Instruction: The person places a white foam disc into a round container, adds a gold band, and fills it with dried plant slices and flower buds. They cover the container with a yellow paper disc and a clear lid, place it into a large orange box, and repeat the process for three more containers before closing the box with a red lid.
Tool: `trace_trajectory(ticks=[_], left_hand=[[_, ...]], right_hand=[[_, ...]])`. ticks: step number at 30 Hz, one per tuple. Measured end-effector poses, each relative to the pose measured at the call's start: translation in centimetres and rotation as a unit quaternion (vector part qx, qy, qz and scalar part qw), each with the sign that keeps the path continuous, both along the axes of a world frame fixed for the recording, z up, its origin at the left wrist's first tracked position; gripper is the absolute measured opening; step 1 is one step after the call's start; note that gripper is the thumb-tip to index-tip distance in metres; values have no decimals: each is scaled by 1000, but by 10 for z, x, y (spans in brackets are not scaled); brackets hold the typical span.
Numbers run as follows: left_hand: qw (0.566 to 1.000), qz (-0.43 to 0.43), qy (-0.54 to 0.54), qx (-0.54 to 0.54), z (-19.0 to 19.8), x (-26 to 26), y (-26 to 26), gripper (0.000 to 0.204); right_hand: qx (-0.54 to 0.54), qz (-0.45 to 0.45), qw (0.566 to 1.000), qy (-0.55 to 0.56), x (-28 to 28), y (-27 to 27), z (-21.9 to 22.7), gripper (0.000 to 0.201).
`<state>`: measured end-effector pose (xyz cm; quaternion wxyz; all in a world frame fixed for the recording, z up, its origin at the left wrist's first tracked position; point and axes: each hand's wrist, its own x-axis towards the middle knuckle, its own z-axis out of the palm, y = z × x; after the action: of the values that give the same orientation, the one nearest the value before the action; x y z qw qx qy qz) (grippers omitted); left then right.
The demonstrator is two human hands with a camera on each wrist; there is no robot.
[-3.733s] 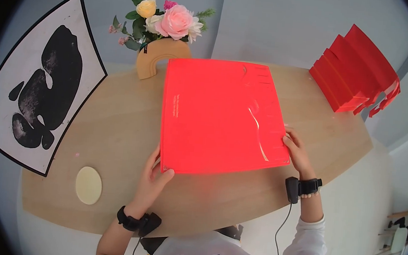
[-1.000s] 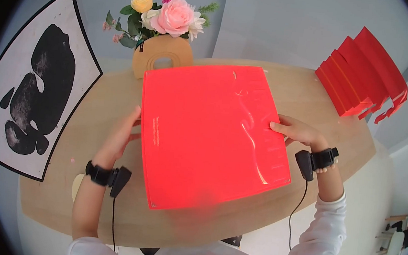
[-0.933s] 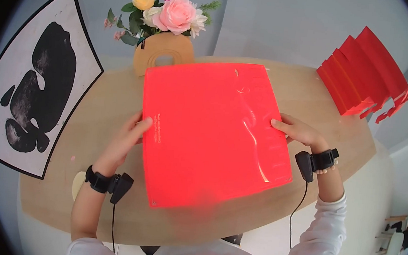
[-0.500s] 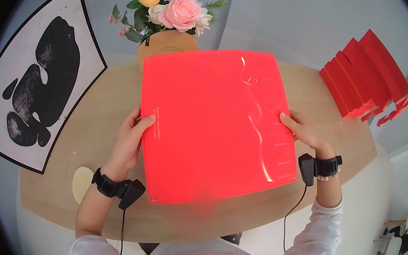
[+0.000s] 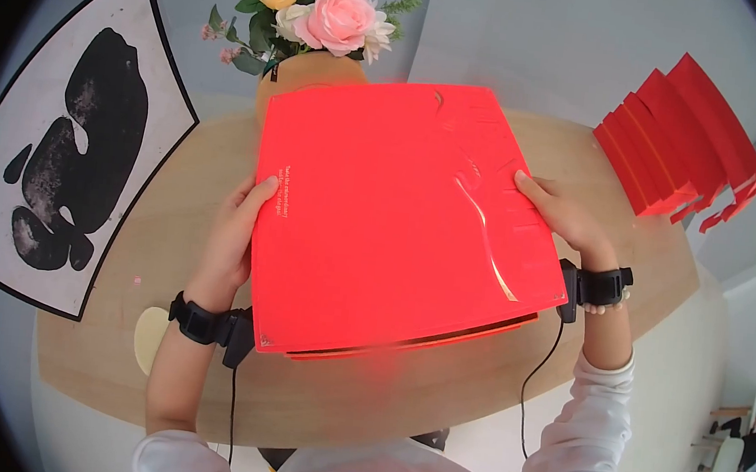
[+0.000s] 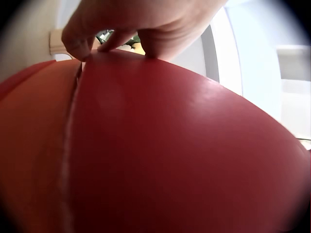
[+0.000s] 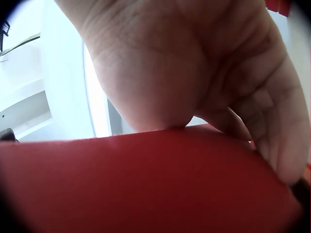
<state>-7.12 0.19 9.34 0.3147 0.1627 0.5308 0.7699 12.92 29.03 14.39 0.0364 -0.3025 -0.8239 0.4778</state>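
A large square red box lies in front of the person in the head view, small print near its left edge. Along its near edge an orange layer shows below the top part, with a dark gap between. My left hand grips the left side, thumb on top. On the right side my right hand does the same, its other fingers hidden beneath. In the left wrist view an orange surface meets the red side under the left fingers. Fingers of the right hand bend over the red edge in the right wrist view.
A wooden arch vase with flowers stands behind the box. Red folded card pieces are at the back right, a framed black-and-white picture at the left. A pale round disc lies on the wooden table.
Both hands have come onto the sides of the box and moved slightly away from the body with its top part. The gap and orange layer at the near edge have come into view.
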Motion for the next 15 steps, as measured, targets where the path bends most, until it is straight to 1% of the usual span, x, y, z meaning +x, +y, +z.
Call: trace_trajectory(ticks=[2,5,8,11,14,15], left_hand=[[1000,3,-16,-13,-4,2,2,36],[999,-6,-29,-27,-11,2,2,40],[999,-27,-23,-26,-16,1,0,46],[999,-30,-4,-32,-17,7,-1,50],[999,-28,25,-39,-18,12,-2,53],[998,-23,32,-39,-19,12,-2,54]], right_hand=[[-6,4,1000,-20,-2,7,-9,60],[-32,3,999,11,-1,1,-7,59],[-16,-8,999,-51,3,-1,4,56],[22,9,998,-56,11,2,-9,56],[28,-9,999,-40,16,-5,-14,55],[31,0,997,-71,15,-5,-13,55]])
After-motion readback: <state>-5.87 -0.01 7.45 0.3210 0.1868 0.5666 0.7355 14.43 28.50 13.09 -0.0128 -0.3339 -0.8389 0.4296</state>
